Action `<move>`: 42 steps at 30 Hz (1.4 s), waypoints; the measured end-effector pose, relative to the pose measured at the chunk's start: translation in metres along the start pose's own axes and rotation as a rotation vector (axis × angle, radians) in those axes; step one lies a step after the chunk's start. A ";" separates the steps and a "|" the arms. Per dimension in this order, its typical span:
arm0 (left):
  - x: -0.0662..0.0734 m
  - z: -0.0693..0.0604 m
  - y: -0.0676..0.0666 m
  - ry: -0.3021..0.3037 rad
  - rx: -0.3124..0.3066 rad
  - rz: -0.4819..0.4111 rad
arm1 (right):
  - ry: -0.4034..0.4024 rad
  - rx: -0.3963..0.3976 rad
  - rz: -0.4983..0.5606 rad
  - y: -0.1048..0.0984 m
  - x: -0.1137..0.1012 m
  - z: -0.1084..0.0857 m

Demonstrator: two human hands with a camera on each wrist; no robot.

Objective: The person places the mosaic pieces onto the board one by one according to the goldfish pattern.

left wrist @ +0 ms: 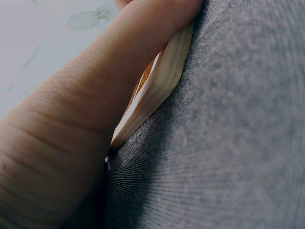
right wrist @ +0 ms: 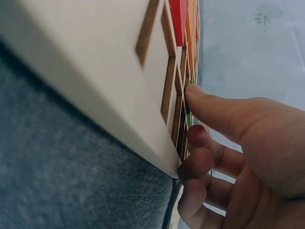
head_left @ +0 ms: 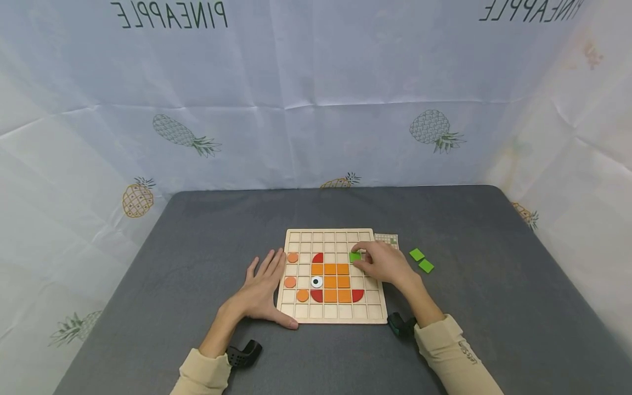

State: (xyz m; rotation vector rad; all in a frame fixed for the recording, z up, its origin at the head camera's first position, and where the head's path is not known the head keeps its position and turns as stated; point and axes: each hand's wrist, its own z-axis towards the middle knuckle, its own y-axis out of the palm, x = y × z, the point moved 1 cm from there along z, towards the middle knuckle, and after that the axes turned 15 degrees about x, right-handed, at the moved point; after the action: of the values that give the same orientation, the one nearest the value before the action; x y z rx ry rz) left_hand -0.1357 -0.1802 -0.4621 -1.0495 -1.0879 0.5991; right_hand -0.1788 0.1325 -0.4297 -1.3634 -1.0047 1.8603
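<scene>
A wooden grid board lies on the dark table. Along its left edge my left hand rests with straight, spread fingers, the thumb at the near edge. My right hand is over the board's right side, thumb and finger pinching a green square tile at one cell. In the right wrist view, the thumb touches a green sliver low against the board. Orange square tiles, red quarter-round tiles, orange discs and a white eye disc sit in other cells.
Two loose green tiles lie on the table to the right of the board. A small printed grid card shows behind the right hand at the board's far right corner. A pineapple-print cloth hangs behind the table.
</scene>
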 end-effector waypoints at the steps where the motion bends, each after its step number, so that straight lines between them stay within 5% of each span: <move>1: 0.000 0.000 0.000 0.002 0.000 0.001 | 0.001 0.002 0.000 0.000 0.000 0.000; 26: -0.002 0.000 0.002 -0.003 -0.005 0.008 | 0.020 0.043 0.038 -0.006 0.014 -0.007; 34: -0.001 0.000 0.001 0.000 0.000 0.003 | -0.006 0.116 0.051 -0.015 0.028 -0.013; 42: -0.001 -0.001 0.001 0.000 0.003 0.004 | 0.094 0.204 -0.026 -0.031 0.046 -0.023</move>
State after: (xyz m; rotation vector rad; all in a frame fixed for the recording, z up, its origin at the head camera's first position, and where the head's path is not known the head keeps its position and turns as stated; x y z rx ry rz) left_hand -0.1350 -0.1805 -0.4635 -1.0494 -1.0850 0.6040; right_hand -0.1680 0.1918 -0.4302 -1.2968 -0.7598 1.8076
